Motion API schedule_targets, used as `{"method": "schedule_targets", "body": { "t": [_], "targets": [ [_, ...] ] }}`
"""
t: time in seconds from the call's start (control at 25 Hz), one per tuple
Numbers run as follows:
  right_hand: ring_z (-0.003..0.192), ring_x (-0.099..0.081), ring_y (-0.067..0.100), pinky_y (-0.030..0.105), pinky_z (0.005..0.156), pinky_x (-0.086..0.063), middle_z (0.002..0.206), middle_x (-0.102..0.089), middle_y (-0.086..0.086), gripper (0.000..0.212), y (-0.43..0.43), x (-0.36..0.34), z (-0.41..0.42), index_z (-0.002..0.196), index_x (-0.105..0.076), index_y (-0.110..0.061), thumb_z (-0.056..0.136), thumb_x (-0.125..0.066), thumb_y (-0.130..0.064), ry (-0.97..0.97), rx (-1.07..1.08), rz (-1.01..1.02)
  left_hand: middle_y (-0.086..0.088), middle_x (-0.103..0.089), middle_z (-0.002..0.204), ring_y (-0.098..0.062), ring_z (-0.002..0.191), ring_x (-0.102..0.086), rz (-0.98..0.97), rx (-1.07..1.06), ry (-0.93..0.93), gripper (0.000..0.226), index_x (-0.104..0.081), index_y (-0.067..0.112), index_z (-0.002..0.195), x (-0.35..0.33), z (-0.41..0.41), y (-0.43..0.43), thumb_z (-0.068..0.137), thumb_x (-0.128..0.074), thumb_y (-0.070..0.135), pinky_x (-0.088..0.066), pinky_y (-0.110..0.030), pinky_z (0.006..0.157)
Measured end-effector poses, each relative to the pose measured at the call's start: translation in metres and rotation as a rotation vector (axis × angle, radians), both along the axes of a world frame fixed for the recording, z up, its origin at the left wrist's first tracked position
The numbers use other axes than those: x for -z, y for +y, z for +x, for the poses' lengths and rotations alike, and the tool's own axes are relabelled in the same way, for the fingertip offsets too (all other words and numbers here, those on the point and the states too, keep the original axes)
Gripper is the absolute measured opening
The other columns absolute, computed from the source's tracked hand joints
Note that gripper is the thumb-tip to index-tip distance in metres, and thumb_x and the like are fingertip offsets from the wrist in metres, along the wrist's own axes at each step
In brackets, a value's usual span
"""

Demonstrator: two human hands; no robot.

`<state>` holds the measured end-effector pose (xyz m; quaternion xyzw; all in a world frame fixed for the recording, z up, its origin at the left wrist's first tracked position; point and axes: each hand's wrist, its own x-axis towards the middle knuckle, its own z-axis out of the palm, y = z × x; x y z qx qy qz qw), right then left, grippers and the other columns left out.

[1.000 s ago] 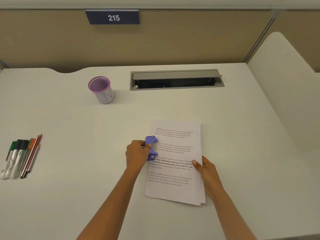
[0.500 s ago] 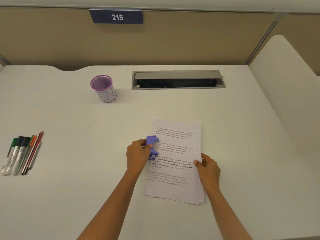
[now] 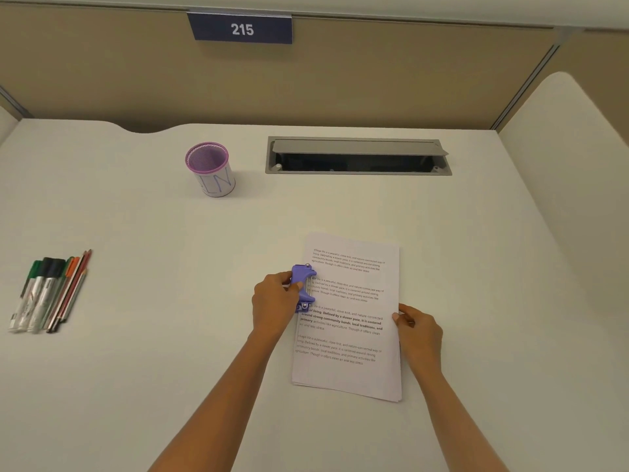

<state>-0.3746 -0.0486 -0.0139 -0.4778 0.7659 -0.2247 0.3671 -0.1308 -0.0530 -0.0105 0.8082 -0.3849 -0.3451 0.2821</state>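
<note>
- Gripping the purple hole punch [image 3: 304,287], the left hand [image 3: 274,301] covers the tool's left side, so the part under the fingers is hidden. The thumb lies on top of it.
- The left edge of the stack of paper [image 3: 350,373] goes into the punch, and how deep it sits there cannot be seen.
- The right hand [image 3: 417,332] holds the right edge of the stack with curled fingers and the thumb on the top sheet. Whether the other fingers reach under the sheets, I cannot tell.
- Both forearms are cut off by the lower border of the view.
- The print on the top sheet stands in four blocks, one partly bold, and most words are too small to read.
- The blue writing on the pen cup [image 3: 211,170] is faint and hard to make out.
- The punch sits at the middle of the stack's left edge, on the white desk [image 3: 153,335], in front of the person.
- Its long axis runs along that edge, from near to far, and its mouth points right, toward the sheets.
- The stack lies flat, with its long axis also going away from the person, slightly turned. The lines of text are upright for the reader.
- The cup stands well apart from the stack, at the far left of it.
- Markers and pencils [image 3: 47,294] lie side by side near the left border of the desk.
</note>
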Motion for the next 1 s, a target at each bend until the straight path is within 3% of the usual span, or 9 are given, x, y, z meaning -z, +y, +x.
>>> {"method": "schedule_targets", "body": {
  "t": [0.4, 0.48, 0.56, 0.72, 0.84, 1.0],
  "targets": [
    [0.074, -0.056, 0.018, 0.025, 0.074, -0.041, 0.084, -0.066, 0.003, 0.037, 0.005, -0.004, 0.001, 0.133, -0.059, -0.014, 0.095, -0.056, -0.011, -0.017, -0.044, -0.012, 0.001, -0.073, 0.106, -0.013, 0.071, -0.059, -0.021, 0.03, -0.04, 0.03, -0.067, 0.021, 0.118, 0.001, 0.0, 0.0, 0.09, -0.061, 0.026, -0.034, -0.011, 0.054],
    [0.075, -0.056, 0.018, 0.024, 0.074, -0.04, 0.087, -0.067, 0.003, 0.037, 0.005, -0.004, 0.0, 0.132, -0.059, -0.013, 0.095, -0.057, -0.012, -0.015, -0.051, -0.008, -0.001, -0.071, 0.111, -0.017, 0.082, -0.064, -0.029, 0.002, -0.051, 0.035, -0.062, 0.02, 0.125, 0.0, -0.001, -0.001, 0.092, -0.057, 0.031, -0.041, -0.014, 0.062],
    [0.076, -0.057, 0.018, 0.024, 0.075, -0.041, 0.089, -0.068, 0.004, 0.037, 0.004, -0.003, 0.0, 0.133, -0.059, -0.013, 0.095, -0.057, -0.012, -0.021, -0.048, -0.004, -0.005, -0.064, 0.125, -0.023, 0.107, -0.062, -0.045, -0.042, -0.103, 0.043, -0.055, 0.017, 0.133, -0.001, -0.002, -0.005, 0.096, -0.047, 0.038, -0.046, -0.028, 0.083],
    [0.077, -0.058, 0.019, 0.025, 0.076, -0.043, 0.09, -0.069, 0.006, 0.037, 0.004, -0.003, 0.0, 0.132, -0.059, -0.013, 0.095, -0.057, -0.012, -0.022, -0.043, -0.006, -0.008, -0.043, 0.147, -0.027, 0.137, -0.035, -0.098, 0.052, -0.323, 0.048, -0.043, 0.012, 0.14, 0.004, -0.009, -0.025, 0.101, -0.033, 0.037, -0.032, -0.045, 0.109],
    [0.074, -0.058, 0.018, 0.025, 0.074, -0.043, 0.085, -0.067, 0.003, 0.036, 0.004, -0.002, 0.001, 0.131, -0.06, -0.013, 0.095, -0.057, -0.011, -0.031, -0.036, -0.018, -0.008, -0.028, 0.156, -0.025, 0.147, -0.016, -0.036, 0.103, -0.35, 0.053, -0.031, 0.011, 0.146, 0.011, -0.015, -0.036, 0.101, -0.026, 0.039, -0.019, -0.048, 0.117],
    [0.072, -0.057, 0.014, 0.02, 0.069, -0.043, 0.085, -0.067, 0.001, 0.036, 0.003, -0.002, 0.0, 0.131, -0.06, -0.014, 0.095, -0.058, -0.013, -0.035, -0.037, -0.013, -0.007, -0.022, 0.159, -0.024, 0.149, -0.009, -0.017, 0.135, -0.361, 0.055, -0.028, 0.012, 0.147, 0.023, -0.023, -0.039, 0.101, -0.021, 0.041, -0.011, -0.051, 0.119]
  ]
}}
